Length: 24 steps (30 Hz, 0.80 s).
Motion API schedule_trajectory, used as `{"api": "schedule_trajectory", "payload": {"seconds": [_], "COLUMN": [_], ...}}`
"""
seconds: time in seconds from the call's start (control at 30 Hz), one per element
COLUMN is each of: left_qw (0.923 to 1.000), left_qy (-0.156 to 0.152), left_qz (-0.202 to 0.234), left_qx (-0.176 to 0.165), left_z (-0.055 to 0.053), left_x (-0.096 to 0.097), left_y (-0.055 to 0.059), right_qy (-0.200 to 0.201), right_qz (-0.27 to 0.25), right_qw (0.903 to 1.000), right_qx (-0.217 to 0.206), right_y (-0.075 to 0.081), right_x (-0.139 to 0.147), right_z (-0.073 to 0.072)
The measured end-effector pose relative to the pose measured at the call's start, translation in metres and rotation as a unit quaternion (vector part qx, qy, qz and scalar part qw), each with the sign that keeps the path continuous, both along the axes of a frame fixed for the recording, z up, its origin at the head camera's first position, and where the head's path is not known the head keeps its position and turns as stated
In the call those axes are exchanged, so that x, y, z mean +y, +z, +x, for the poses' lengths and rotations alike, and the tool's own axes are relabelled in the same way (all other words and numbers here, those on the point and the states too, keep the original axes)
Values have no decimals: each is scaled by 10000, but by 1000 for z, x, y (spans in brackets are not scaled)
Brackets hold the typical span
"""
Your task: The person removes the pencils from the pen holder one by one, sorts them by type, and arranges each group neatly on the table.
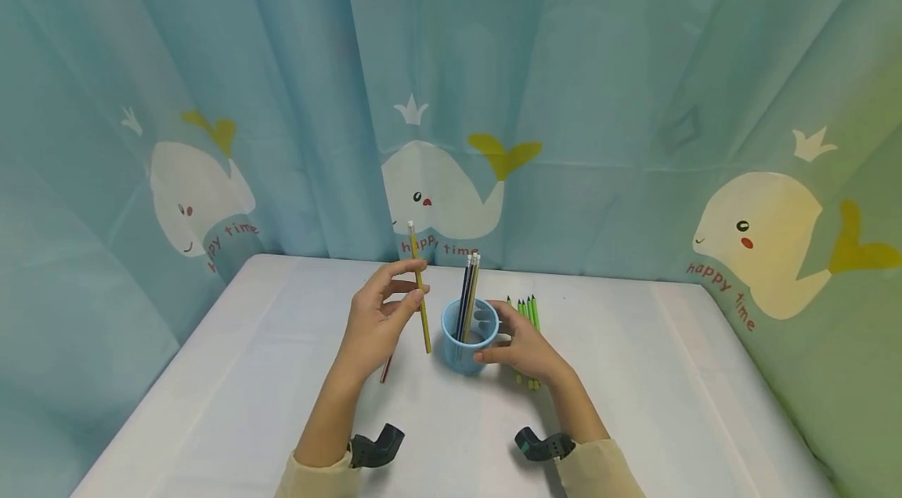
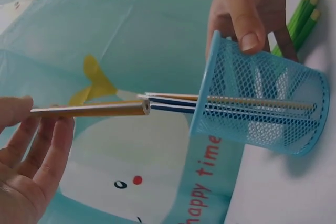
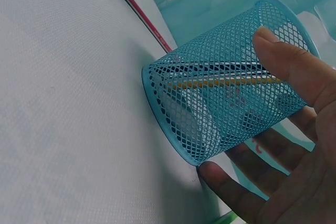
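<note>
My left hand (image 1: pixel 373 326) pinches a yellow pencil (image 1: pixel 425 322) between thumb and fingers. The pencil stands nearly upright, white end up, just left of a light blue mesh pencil cup (image 1: pixel 460 358). In the left wrist view the lower end of this yellow pencil (image 2: pixel 105 110) overlaps the pencils in the cup. My right hand (image 1: pixel 530 349) grips the cup from its right side, thumb in front and fingers behind. Inside the cup lean several pencils (image 1: pixel 467 290), dark blue and yellow. In the right wrist view the cup (image 3: pixel 220 114) shows them through its mesh.
Several green pencils (image 1: pixel 534 315) lie on the white table (image 1: pixel 232 373) right of the cup, partly behind my right hand. A red-and-black striped pencil (image 3: pixel 139 12) lies left of the cup. A blue whale-print curtain (image 1: pixel 599 106) hangs behind the table.
</note>
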<state>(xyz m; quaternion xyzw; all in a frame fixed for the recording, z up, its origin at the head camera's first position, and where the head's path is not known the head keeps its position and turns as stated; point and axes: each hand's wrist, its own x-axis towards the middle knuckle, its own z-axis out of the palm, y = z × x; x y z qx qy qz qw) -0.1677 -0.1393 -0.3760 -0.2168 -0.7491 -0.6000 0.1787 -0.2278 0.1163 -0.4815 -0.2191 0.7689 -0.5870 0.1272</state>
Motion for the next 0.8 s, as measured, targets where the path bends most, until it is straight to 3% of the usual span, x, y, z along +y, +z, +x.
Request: {"api": "schedule_trajectory", "payload": {"seconds": [0.2, 0.4, 0.57, 0.8], "left_qw": [9997, 9976, 9939, 9811], "left_qy": [-175, -306, -199, 190], "left_qz": [114, 303, 429, 653], "left_qx": [-116, -551, -992, -1810], "left_z": [-2, -7, -14, -25], "left_x": [-2, -5, -11, -21], "left_y": [-2, -2, -9, -27], "right_qy": [-35, -57, -16, 168], "right_qz": [20, 0, -55, -169], "right_qw": [10000, 10000, 10000, 9997], "right_qx": [-74, -76, -70, -14], "right_y": [1, 3, 3, 3], "right_x": [-1, 0, 1, 2], "right_z": [1, 1, 1, 1]}}
